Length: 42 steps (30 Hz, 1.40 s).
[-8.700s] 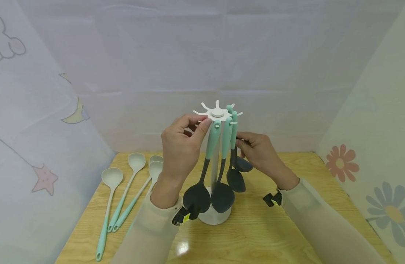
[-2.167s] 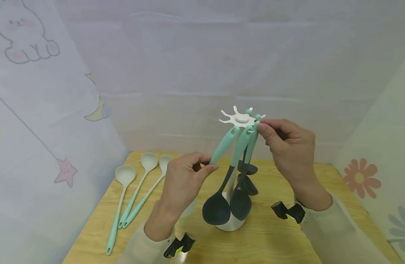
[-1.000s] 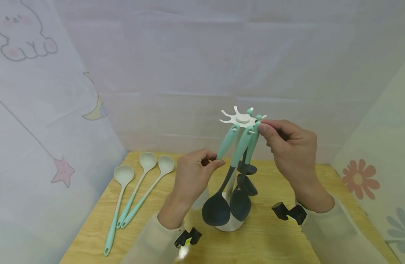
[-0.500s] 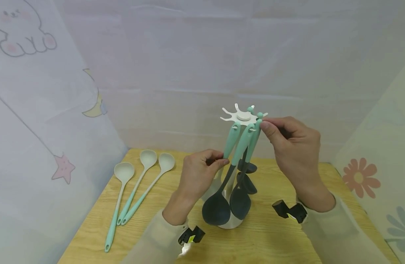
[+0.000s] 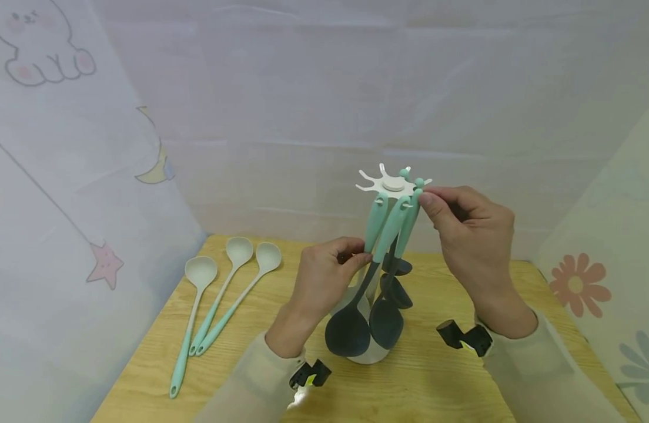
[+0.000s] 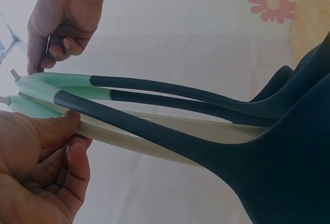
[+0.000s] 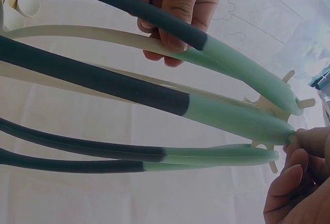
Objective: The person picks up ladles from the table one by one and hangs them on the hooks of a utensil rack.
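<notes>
A white utensil rack [image 5: 393, 184] with hooks round its top stands on a round base [image 5: 372, 356]. My left hand [image 5: 330, 270] pinches the lower handle of a white ladle [image 5: 375, 222], whose looped end is on a front hook. Its bowl is partly hidden behind a black-headed cooking utensil [image 5: 348, 332]. With thumb and forefinger, my right hand [image 5: 469, 229] pinches the top end of another black-headed cooking utensil [image 7: 242, 118] at the rack's edge. Several such utensils with mint handles hang on the front and right hooks.
Three white ladles [image 5: 200, 271] with mint handles lie on the wooden table [image 5: 441, 382], left of the rack. Cloth walls [image 5: 303, 88] with cartoon prints close off the back and both sides. Some left hooks [image 5: 364, 188] carry nothing.
A white ladle has gone from the table to a front hook. Over the last seconds my left hand has swung its handle rightward, nearer upright. My right hand has stayed at the rack's edge.
</notes>
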Available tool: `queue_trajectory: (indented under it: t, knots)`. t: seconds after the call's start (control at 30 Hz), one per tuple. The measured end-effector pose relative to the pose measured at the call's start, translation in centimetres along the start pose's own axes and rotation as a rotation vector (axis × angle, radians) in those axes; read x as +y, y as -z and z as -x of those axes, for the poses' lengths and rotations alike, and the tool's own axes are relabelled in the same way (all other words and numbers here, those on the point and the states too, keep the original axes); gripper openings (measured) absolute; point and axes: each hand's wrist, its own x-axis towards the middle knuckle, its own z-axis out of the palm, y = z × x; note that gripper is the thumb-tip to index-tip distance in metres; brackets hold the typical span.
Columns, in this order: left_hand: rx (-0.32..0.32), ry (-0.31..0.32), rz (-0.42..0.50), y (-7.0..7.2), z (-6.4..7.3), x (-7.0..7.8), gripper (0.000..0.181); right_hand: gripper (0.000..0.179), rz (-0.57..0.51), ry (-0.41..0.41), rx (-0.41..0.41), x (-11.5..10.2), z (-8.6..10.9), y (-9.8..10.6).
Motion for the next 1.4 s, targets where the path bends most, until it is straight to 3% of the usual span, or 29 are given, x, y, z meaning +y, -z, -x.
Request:
queue_trajectory:
  t: [0.23, 0.47, 0.6, 0.7, 0.8, 1.03, 1.17, 1.4]
  knots:
    - [-0.028, 0.051, -0.019, 0.3, 0.1, 0.2, 0.019, 0.007, -0.005, -0.004, 0.001, 0.1, 0.0, 0.1]
    - [0.0, 0.112, -0.071, 2.3, 1.1, -1.3, 0.025, 0.007, -0.017, 0.002, 0.003, 0.1, 0.0, 0.0]
    - [0.026, 0.152, -0.135, 4.2, 1.8, -3.5, 0.022, 0.007, -0.013, 0.004, 0.004, 0.1, 0.0, -0.1]
    - [0.007, 0.247, -0.228, 6.2, 2.2, -5.5, 0.023, 0.007, -0.01, 0.006, 0.005, 0.0, -0.1, -0.1]
    - [-0.05, 0.348, -0.362, 8.5, 2.8, -8.2, 0.027, 0.007, -0.011, 0.005, 0.006, 0.0, -0.1, -0.2]
    - [-0.249, 0.547, -0.672, 13.2, 5.1, -14.8, 0.034, 0.007, -0.015, 0.007, 0.008, -0.1, -0.1, -0.2]
    - [-0.358, 0.649, -0.76, 14.4, 6.0, -17.1, 0.033, 0.007, -0.018, 0.005, 0.013, -0.2, -0.2, -0.2]
    - [-0.365, 0.711, -0.792, 14.6, 6.9, -19.3, 0.022, 0.007, -0.034, 0.001, 0.008, -0.2, -0.1, -0.3]
